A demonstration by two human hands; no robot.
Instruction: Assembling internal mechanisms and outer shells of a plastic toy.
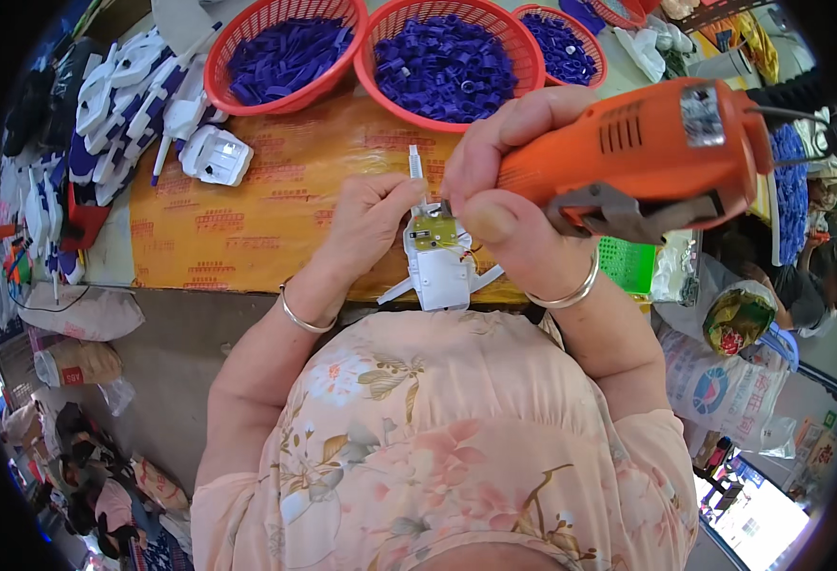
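Note:
My left hand (366, 221) is closed on a white plastic housing (442, 282) at the table's near edge, gripping it by its narrow upper part. A small green circuit board (430, 234) with thin wires lies in the housing. Wrapped in the fingers of my right hand (515, 221) is an orange electric screwdriver (642, 143), its body tilted up to the right. Its front end points down at the upper right of the circuit board. My right fingers hide the tip, so I cannot tell whether it touches a screw.
Three red baskets (373, 81) of purple plastic parts line the far side. At left, several white-and-purple assemblies (118, 124) are heaped beside an open white shell (216, 156). Orange-yellow sheeting (256, 219) covers the table. A green basket (625, 265) sits right of my right hand.

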